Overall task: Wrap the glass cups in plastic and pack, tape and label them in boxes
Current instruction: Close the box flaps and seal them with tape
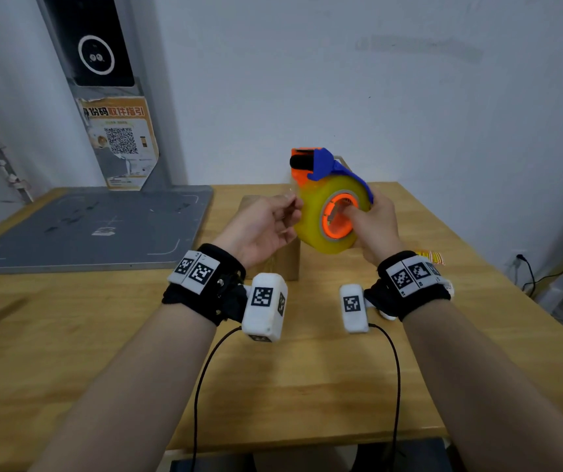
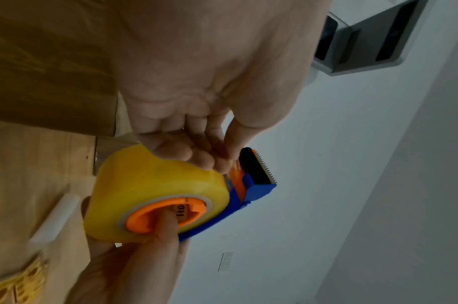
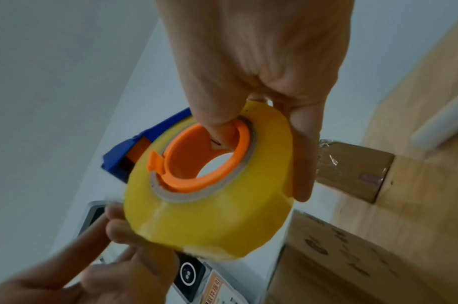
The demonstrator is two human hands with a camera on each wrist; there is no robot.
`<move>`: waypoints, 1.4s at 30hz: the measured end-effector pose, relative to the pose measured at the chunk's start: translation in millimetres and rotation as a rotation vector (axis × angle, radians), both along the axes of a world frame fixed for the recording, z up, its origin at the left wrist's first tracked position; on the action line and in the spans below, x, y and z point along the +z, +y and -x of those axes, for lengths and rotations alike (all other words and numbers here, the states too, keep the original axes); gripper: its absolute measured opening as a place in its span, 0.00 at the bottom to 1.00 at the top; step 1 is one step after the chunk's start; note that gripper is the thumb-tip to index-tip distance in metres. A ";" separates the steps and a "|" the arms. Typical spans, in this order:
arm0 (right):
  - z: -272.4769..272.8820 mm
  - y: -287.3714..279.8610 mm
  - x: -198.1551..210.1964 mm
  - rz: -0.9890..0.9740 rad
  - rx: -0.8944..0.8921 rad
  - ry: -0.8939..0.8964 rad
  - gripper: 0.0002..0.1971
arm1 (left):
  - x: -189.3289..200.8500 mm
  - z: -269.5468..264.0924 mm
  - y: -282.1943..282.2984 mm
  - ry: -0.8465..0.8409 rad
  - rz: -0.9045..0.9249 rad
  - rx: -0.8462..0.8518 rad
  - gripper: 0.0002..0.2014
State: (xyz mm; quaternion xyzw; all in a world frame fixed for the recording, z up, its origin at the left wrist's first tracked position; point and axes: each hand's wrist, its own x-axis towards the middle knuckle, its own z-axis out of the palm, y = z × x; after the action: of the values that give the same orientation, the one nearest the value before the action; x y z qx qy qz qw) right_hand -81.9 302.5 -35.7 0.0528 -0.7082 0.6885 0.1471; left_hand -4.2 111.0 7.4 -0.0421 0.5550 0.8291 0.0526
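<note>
A tape dispenser (image 1: 310, 219) with a yellow roll, orange core and blue frame is held up above the wooden table (image 1: 307, 369). My right hand (image 1: 358, 212) grips it, thumb inside the orange core (image 3: 186, 164) and fingers (image 3: 303, 164) round the roll's outer side. My left hand (image 1: 292, 201) pinches the clear free end of the tape next to the toothed cutter (image 2: 264, 166). A cardboard box (image 1: 285, 262) stands on the table below and behind my left hand. No glass cup is in view.
A second taped box (image 3: 352, 170) sits behind the dispenser. A yellow label roll (image 1: 431, 257) lies right of my right wrist, and a white stick-shaped thing (image 2: 53, 220) is on the table. A grey mat (image 1: 86, 226) covers the far left; a wall socket (image 1: 518, 258) with cables is at right.
</note>
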 end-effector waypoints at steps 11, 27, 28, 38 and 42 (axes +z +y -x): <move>-6.3 -3.7 12.3 -0.133 0.001 0.209 0.30 | -1.2 4.4 -4.3 -0.062 0.187 0.040 0.18; -2.5 6.6 8.7 -0.190 -0.044 0.251 0.32 | -1.1 9.8 3.1 -0.053 0.241 0.088 0.13; -3.1 6.0 8.6 -0.191 -0.045 0.256 0.33 | -1.4 10.2 3.7 -0.066 0.233 0.087 0.10; -0.3 8.3 8.1 -0.254 -0.074 0.334 0.35 | 5.2 6.4 -4.6 -0.263 0.126 -0.074 0.06; 0.6 7.0 10.0 -0.299 -0.100 0.364 0.35 | 5.9 5.4 -3.8 -0.241 0.208 -0.018 0.05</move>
State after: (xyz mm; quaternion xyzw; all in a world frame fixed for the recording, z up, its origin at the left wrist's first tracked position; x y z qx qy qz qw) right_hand -82.6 309.5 -25.7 0.1621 -0.7658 0.5470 0.2966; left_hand -9.6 107.2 13.3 -0.1418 0.6278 0.7556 0.1216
